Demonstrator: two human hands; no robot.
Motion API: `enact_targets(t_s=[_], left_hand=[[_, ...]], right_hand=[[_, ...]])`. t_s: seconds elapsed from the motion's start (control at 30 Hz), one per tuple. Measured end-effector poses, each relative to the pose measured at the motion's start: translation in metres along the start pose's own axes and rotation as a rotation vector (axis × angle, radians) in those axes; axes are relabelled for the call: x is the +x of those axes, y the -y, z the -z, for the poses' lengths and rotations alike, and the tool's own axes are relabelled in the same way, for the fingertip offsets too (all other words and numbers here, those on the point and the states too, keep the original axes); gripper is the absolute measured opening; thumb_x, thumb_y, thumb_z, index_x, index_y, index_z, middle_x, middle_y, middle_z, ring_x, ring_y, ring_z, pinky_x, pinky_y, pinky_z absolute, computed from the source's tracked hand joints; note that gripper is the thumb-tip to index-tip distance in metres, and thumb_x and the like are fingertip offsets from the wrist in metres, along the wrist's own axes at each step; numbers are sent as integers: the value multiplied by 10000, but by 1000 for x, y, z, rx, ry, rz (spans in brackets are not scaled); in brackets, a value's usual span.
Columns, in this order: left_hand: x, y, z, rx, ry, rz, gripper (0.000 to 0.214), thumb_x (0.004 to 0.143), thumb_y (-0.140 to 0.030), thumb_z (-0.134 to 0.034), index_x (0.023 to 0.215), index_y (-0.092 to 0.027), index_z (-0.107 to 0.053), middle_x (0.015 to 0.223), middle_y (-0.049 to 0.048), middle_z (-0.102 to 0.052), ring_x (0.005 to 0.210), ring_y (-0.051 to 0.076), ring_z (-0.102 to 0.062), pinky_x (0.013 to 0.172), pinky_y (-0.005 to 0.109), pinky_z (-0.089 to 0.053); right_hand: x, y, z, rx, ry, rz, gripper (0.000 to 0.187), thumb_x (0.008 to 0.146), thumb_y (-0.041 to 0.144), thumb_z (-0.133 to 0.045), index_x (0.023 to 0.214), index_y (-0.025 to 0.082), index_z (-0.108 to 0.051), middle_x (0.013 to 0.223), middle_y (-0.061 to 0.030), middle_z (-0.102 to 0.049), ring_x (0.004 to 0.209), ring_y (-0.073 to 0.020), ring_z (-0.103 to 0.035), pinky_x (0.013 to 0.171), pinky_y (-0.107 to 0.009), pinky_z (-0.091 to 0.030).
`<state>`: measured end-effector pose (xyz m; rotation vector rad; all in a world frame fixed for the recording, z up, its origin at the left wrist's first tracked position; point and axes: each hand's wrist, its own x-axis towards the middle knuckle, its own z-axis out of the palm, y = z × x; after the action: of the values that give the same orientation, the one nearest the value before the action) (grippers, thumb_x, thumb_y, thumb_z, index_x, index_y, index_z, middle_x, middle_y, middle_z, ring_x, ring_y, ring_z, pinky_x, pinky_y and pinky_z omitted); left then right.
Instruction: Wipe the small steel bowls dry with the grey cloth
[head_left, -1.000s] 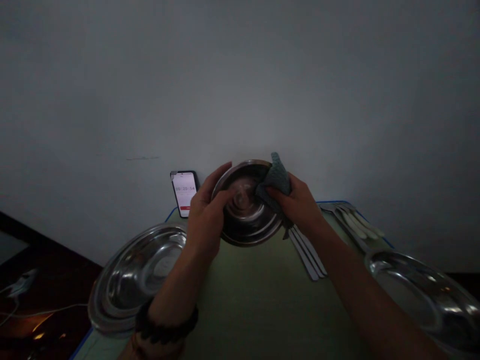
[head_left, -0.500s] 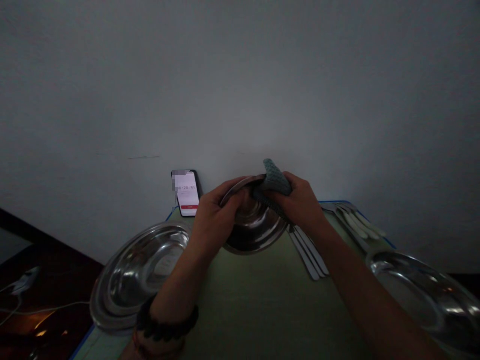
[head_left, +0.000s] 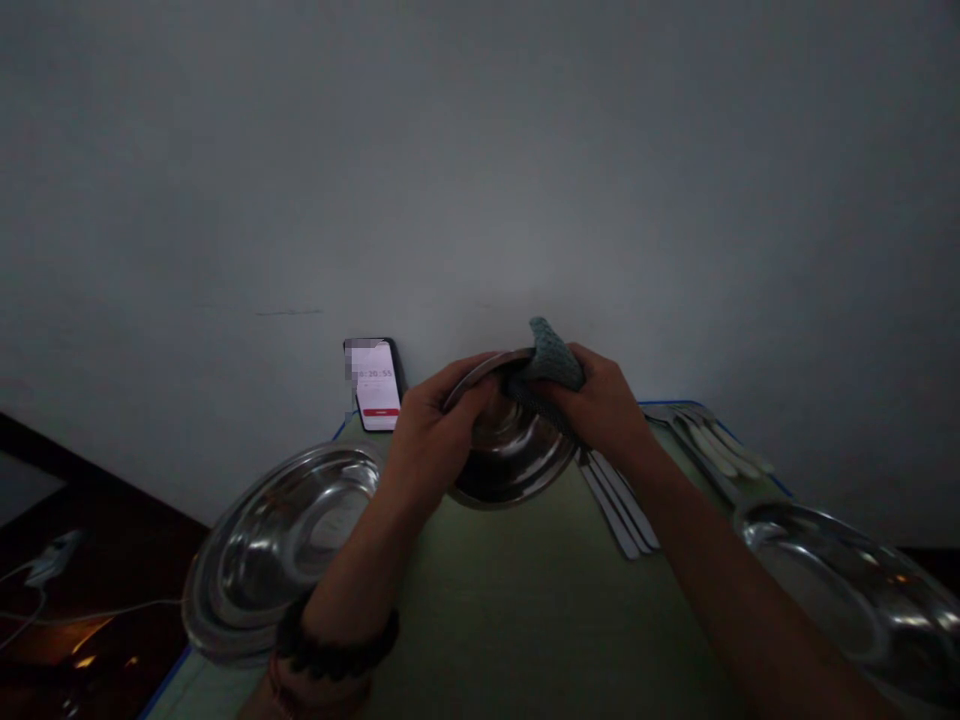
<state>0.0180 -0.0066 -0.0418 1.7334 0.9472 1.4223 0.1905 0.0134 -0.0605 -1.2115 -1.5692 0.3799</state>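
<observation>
A shiny steel bowl is tilted up over the table, its inside facing me. My left hand grips its left rim, with the thumb inside and the fingers behind. On the right side, my right hand is closed around a grey-green cloth that is folded over the bowl's rim and pressed against its inner wall. The fingers behind the bowl and cloth are hidden.
Stacked steel basins stand at the left, and another steel basin at the right. Several metal-handled utensils and white-handled cutlery lie on the green tabletop. A phone leans against the wall.
Almost nothing differs. Both hands, the bowl and the cloth keep their places; the view has shifted very slightly.
</observation>
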Motion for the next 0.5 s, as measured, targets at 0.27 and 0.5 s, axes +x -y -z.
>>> enact_targets(t_s=[0.27, 0.5], left_hand=[[0, 0, 0, -12, 7, -6, 220, 811, -220, -609, 995, -291, -707, 968, -37, -729, 960, 132, -640, 896, 258, -471], [-1, 0, 0, -8, 4, 13, 229, 808, -253, -607, 1014, -281, -703, 977, -14, -728, 944, 157, -645, 903, 308, -475]], right_hand=[[1, -1, 0, 13, 13, -4, 210, 699, 266, -655, 878, 155, -649, 822, -43, -668, 732, -179, -575, 703, -330, -438], [0, 0, 0, 19, 11, 0, 199, 701, 273, -656, 860, 154, -648, 789, -37, -660, 710, -172, -571, 680, -318, -434]])
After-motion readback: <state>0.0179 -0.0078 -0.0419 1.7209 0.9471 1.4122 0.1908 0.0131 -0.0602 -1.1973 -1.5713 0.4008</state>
